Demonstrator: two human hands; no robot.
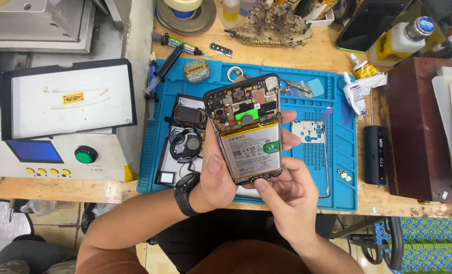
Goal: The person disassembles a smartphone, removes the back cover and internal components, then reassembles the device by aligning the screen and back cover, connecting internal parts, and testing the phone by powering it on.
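Both hands grip the opened phone (246,129): left hand (218,180) closed around its side, right hand (289,195) pinching its bottom edge. White battery label with green sticker faces up above the blue mat (337,101).

— What lies on the blue work mat (337,193)?
— A clear phone frame (315,152); a dark module (188,115); a white glue tube (355,94) at its edge.
— And beside it?
— A grey machine (58,122) with a green button (86,154); tape rolls (185,12); a small black box (375,155).

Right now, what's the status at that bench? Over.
Left hand grips opened phone, back cover off, battery showing. Right hand at its lower edge, thumb touching. Blue mat below, loose frame lying on it. Nothing blocking.
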